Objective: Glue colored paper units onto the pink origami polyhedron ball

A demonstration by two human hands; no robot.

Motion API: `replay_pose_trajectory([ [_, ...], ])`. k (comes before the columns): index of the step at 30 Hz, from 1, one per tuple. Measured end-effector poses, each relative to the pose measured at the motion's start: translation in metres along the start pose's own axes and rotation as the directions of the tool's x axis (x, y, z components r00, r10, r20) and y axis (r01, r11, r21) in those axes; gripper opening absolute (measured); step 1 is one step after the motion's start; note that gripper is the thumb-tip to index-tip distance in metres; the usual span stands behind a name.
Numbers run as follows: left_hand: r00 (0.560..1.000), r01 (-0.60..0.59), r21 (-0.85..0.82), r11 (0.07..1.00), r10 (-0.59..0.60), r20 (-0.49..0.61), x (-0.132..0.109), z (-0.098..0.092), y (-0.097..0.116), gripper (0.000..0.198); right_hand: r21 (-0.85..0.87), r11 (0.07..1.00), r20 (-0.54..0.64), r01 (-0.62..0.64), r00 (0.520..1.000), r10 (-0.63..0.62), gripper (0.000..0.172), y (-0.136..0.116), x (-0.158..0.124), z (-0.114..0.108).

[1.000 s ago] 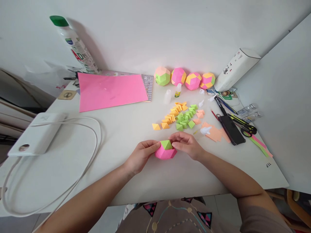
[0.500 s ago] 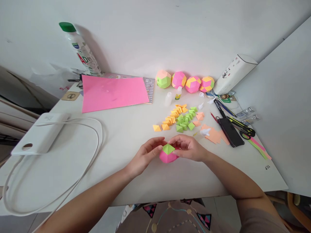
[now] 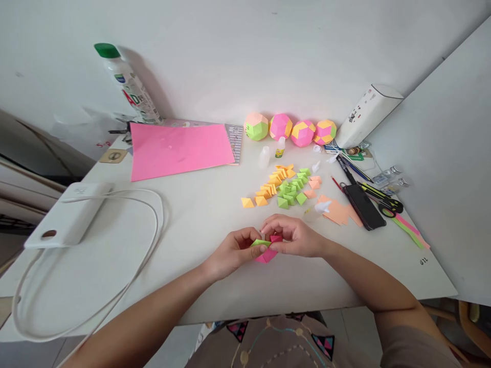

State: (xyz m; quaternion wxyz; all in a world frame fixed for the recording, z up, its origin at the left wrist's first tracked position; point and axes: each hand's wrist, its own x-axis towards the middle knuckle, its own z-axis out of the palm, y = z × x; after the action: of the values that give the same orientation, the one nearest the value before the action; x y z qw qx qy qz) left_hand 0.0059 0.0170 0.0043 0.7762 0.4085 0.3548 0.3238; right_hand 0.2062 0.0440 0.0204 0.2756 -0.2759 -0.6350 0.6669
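Close to the table's front edge, my left hand (image 3: 236, 251) and my right hand (image 3: 293, 236) both grip a small pink and green folded paper shape (image 3: 267, 254). My left thumb presses on its green face, and my right thumb lies along its pink side. The fingers hide much of its far side. Just beyond my hands lie several folded green paper pieces (image 3: 293, 189), several orange ones (image 3: 271, 184) and a few peach ones (image 3: 312, 187). A translucent glue bottle (image 3: 315, 210) rests on its side near my right hand.
Against the wall stand several finished paper balls (image 3: 281, 127) with small bottles (image 3: 264, 157) before them. A pink sheet (image 3: 180, 151) lies at left, near a white power strip (image 3: 71, 214) with a looping cable. Right are a phone (image 3: 363, 207), scissors (image 3: 387, 204) and a white box (image 3: 370, 115).
The paper shape has been turned and tilted, so its green face now shows narrower. My left thumb has come over that face, and my right fingers have shifted slightly left.
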Motion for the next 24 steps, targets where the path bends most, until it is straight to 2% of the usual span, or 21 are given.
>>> replay_pose_trajectory([
  [5,0.999,-0.038,0.009,0.999,0.039,-0.023,-0.0006,0.0007,0.0007,0.024,0.061,0.998,-0.028,-0.031,0.999,0.033,0.019,0.0016,0.0018,-0.0003],
  [10,0.998,-0.027,-0.006,1.0,0.027,-0.051,0.001,-0.0027,-0.0013,0.026,0.068,0.99,-0.098,-0.121,0.987,0.128,0.026,0.0071,0.0019,-0.0056],
  [13,0.999,-0.039,0.063,0.997,0.04,-0.02,0.0008,-0.0039,-0.003,0.025,0.088,0.987,-0.097,-0.138,0.985,0.146,0.03,0.0081,0.0012,-0.0061],
  [16,0.995,-0.1,0.206,0.974,0.102,0.001,-0.0002,-0.0034,-0.0048,0.024,0.101,0.986,-0.081,-0.136,0.986,0.144,0.03,0.0064,0.0007,-0.0036],
  [19,0.985,-0.152,0.341,0.928,0.173,-0.031,-0.0011,-0.0021,-0.0064,0.022,0.082,0.989,-0.097,-0.125,0.986,0.133,0.027,0.0046,0.0006,-0.0009],
  [21,0.975,-0.186,0.37,0.91,0.218,-0.046,-0.0012,-0.0016,-0.007,0.019,0.064,0.991,-0.103,-0.118,0.987,0.124,0.024,0.0049,0.0007,-0.0003],
  [24,0.958,-0.248,0.312,0.917,0.28,-0.063,-0.0009,-0.0022,-0.0064,0.018,0.057,0.992,-0.12,-0.11,0.986,0.116,0.024,0.0073,0.0009,-0.0013],
])
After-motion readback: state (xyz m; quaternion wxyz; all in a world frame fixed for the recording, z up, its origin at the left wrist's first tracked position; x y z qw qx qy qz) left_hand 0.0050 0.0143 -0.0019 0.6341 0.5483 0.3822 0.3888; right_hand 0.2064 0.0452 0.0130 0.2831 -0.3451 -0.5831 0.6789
